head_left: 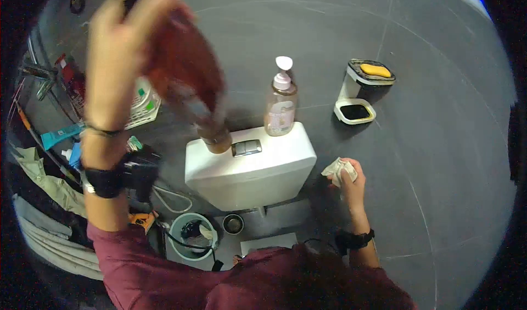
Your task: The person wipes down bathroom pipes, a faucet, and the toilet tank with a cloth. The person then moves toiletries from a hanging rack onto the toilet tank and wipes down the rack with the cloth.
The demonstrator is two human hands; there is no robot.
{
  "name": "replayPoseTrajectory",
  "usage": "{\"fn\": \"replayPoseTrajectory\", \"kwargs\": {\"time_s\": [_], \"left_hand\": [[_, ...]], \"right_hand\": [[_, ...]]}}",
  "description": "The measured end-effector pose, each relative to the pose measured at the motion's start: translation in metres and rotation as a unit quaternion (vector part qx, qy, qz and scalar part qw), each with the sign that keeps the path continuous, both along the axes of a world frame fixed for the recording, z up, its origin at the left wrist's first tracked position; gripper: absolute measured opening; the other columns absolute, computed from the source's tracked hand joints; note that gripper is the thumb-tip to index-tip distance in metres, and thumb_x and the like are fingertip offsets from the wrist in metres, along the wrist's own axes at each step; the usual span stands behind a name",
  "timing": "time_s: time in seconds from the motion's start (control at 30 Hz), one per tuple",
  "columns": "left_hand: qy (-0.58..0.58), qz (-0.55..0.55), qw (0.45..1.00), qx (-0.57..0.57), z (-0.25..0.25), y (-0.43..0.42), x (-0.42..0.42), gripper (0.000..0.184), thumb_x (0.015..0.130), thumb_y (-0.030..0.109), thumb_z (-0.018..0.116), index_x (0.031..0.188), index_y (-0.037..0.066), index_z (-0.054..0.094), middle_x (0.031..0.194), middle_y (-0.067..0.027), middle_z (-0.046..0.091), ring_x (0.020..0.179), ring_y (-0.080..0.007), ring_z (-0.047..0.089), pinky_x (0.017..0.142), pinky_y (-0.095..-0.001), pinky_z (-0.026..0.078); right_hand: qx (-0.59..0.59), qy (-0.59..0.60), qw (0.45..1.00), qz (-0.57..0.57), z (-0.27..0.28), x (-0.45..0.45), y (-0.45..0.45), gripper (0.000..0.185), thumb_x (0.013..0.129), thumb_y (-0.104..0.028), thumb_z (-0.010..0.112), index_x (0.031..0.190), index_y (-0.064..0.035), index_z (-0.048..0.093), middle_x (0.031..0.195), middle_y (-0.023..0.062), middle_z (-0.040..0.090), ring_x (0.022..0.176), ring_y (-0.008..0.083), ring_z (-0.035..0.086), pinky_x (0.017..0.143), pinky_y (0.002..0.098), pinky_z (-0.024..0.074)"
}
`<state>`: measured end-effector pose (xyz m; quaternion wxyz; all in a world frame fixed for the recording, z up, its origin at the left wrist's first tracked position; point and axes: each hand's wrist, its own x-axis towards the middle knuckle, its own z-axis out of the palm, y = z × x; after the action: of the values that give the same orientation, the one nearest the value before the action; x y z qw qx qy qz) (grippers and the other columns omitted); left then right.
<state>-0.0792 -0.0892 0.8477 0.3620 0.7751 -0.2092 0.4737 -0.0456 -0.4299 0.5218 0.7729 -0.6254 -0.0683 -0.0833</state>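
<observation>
My left hand (129, 35), raised at the upper left and blurred by motion, is closed around the dark top of a large bottle (184, 60) of reddish-brown liquid. The bottle is smeared too and tilts over the left end of the white toilet cistern (250, 181). Beneath it on the cistern lid is a brown, jar-like shape (218, 141); I cannot tell whether it is separate from the bottle. On the right, my right hand (354, 181) grips a crumpled whitish cloth (340, 171), beside the cistern and apart from it.
A pink-capped pump bottle (281, 109) stands on the cistern behind the flush button (246, 148). A wall holder (355, 93) carries an orange soap bar (375, 70). At left are a white basket (144, 112) and a light-blue bucket (193, 252).
</observation>
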Motion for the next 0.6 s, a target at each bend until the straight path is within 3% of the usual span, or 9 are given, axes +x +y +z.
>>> {"fn": "replayPoseTrajectory", "kwargs": {"time_s": [0.13,0.3,0.37,0.4,0.47,0.6], "left_hand": [[0.164,-0.099,0.98,-0.058,-0.095,-0.064,0.047,0.032,0.08,0.029,0.068,0.086,0.0,0.058,0.074,-0.0078,0.061,0.068,-0.0121,0.055,0.059,-0.0282,0.045],[0.156,-0.049,0.982,-0.094,-0.178,-0.113,0.076,0.034,0.081,0.023,0.067,0.098,-0.001,0.049,0.075,-0.0148,0.059,0.068,-0.0223,0.059,0.062,-0.0344,0.046],[0.142,-0.036,0.982,-0.115,-0.185,-0.12,0.084,0.037,0.082,0.025,0.066,0.101,-0.001,0.047,0.076,-0.0184,0.06,0.067,-0.0318,0.06,0.061,-0.0377,0.046],[0.133,-0.008,0.985,-0.112,-0.19,-0.121,0.092,0.035,0.082,0.023,0.066,0.102,0.0,0.048,0.078,-0.0169,0.06,0.067,-0.0267,0.06,0.061,-0.0339,0.047],[0.061,0.07,0.994,-0.065,-0.2,-0.121,0.109,0.041,0.078,0.023,0.069,0.104,-0.001,0.048,0.089,-0.0191,0.057,0.08,-0.0301,0.057,0.071,-0.0364,0.046],[0.043,0.103,0.992,-0.055,-0.205,-0.122,0.11,0.058,0.069,0.027,0.073,0.111,-0.003,0.045,0.1,-0.0185,0.049,0.094,-0.0341,0.048,0.084,-0.0407,0.039]], "right_hand": [[-0.018,-0.014,1.0,-0.017,0.005,-0.002,-0.009,0.025,0.087,-0.009,0.047,0.111,-0.0022,0.049,0.09,0.0134,0.061,0.071,0.0191,0.064,0.057,0.0295,0.0554],[0.02,-0.037,0.999,-0.013,-0.009,-0.001,-0.026,0.026,0.086,-0.013,0.05,0.11,-0.0023,0.049,0.088,0.013,0.061,0.071,0.0198,0.064,0.056,0.0291,0.0536],[-0.017,-0.04,0.999,-0.026,-0.022,0.001,-0.036,0.039,0.085,-0.03,0.061,0.112,-0.0034,0.049,0.092,0.0098,0.06,0.076,0.019,0.063,0.059,0.0275,0.0529],[-0.017,-0.048,0.999,-0.014,-0.024,0.001,-0.038,0.039,0.085,-0.03,0.061,0.112,-0.0034,0.049,0.092,0.0098,0.06,0.076,0.019,0.063,0.059,0.0275,0.0529],[0.021,-0.026,0.999,-0.023,-0.024,0.002,-0.037,0.037,0.085,-0.024,0.059,0.113,-0.0027,0.049,0.093,0.0104,0.06,0.075,0.0199,0.062,0.059,0.0298,0.0541],[0.014,-0.015,0.999,-0.036,-0.028,0.012,-0.04,0.029,0.084,-0.007,0.049,0.113,-0.0019,0.049,0.095,0.0134,0.058,0.074,0.022,0.062,0.056,0.0316,0.0549]]}}
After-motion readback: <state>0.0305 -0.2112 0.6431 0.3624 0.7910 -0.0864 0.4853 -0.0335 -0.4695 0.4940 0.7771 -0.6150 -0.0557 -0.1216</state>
